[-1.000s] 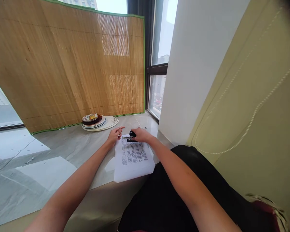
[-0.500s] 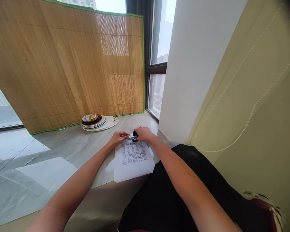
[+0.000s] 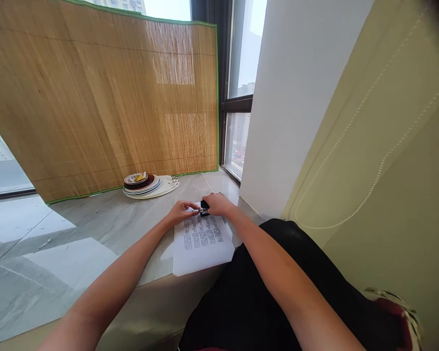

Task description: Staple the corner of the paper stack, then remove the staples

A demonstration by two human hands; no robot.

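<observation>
A small black stapler with a shiny metal part is over the top end of a printed paper sheet. My right hand is closed round the stapler from the right, hiding much of it. The fingers of my left hand are drawn together at the stapler's metal end, over the upper left of the sheet. Thumb and fingertips appear to touch that metal end. The sheet lies flat, its lower edge close to the front of the ledge.
Beyond my left hand, a stack of plates stands on the grey marble ledge. A bamboo blind leans behind it against the window. On the right are a white wall and a hanging bead chain.
My left fingers have shifted slightly right, closer to the stapler. Less of the stapler's metal part sticks out on the left than before. The sheet and my right hand have hardly moved.
</observation>
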